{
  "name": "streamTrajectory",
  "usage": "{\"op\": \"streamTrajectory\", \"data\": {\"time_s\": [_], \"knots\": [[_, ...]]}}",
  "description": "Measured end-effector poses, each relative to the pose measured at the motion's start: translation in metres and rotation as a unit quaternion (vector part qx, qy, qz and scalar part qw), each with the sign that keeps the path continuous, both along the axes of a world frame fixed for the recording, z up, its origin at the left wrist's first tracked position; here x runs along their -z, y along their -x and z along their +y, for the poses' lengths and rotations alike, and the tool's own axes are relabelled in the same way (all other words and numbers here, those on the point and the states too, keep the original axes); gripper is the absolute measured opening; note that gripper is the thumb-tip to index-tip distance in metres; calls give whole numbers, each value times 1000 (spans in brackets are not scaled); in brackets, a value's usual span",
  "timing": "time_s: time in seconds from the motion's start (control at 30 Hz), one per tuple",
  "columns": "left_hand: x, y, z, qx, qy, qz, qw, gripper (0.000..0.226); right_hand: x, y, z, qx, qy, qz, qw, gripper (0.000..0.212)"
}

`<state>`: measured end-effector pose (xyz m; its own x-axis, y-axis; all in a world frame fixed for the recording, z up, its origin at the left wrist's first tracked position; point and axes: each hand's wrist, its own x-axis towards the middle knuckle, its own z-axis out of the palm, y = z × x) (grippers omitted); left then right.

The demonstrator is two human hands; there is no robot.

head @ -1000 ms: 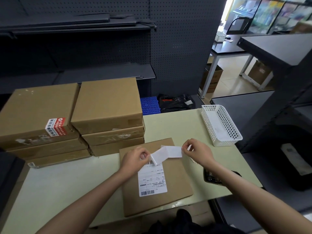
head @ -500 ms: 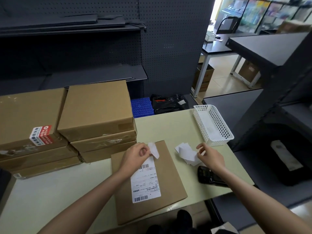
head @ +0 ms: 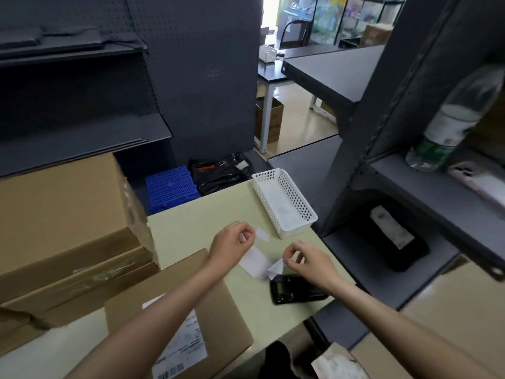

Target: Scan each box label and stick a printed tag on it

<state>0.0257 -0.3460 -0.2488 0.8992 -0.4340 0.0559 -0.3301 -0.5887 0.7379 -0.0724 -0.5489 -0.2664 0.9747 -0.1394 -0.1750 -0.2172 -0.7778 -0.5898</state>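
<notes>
Head view: the left hand's (head: 232, 240) fingers (head: 247, 236) are pinching a small white tag (head: 262, 234) by its edge, holding it up above the counter (head: 196, 222). The right hand's (head: 310, 262) fingers (head: 289, 257) are curling round a crumpled white strip (head: 274, 270), likely the peeled backing, whose flatter part (head: 254, 259) is lying on the counter between the two hands. A black scanner (head: 296, 289) is lying just beside the right wrist. The box (head: 213, 302) being worked on is sitting nearer the body, under the left forearm, its shipping label (head: 183, 348) facing up.

Judging from this, the tag is hanging away from the box, so its sticky side could be folding onto itself or catching on the fingers before it gets there; a loose pinch at one edge would be causing that. It could also be landing over the label's barcode if pressed down carelessly.

The counter is pale yellow-green, carrying a stack of brown cartons (head: 62, 214) on the left and a white mesh basket (head: 287, 203) at the far right corner. Dark grey pegboard shelving is surrounding it, a blue crate (head: 170, 188) is sitting behind, and a plastic bottle (head: 453, 124) is lying on a shelf to the right
</notes>
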Motion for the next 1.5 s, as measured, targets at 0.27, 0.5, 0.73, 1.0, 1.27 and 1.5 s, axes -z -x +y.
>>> {"op": "streamTrajectory", "data": {"time_s": [0.27, 0.5, 0.73, 1.0, 1.27, 1.5], "knots": [[8, -32, -73, 54, -41, -34, 997, 6, -2, -13, -42, -6, 20, 23, 1000, 7], [22, -61, -119, 68, -92, -37, 993, 10, 0, -30, -65, -2, 28, 12, 1000, 8], [27, -72, -143, 69, -124, -46, 989, 24, 10, -37, -76, -16, 22, 18, 999, 10], [34, -61, -116, 67, -113, -29, 991, 41, 7, -57, -78, 3, -21, -12, 1000, 16], [31, -33, -23, 7, -91, -40, 995, 12, -6, -96, -24, -41, -70, -49, 995, 16], [18, -6, 55, -121, -88, -18, 989, 12, -19, -119, 53, -64, -181, -85, 978, 14]]}}
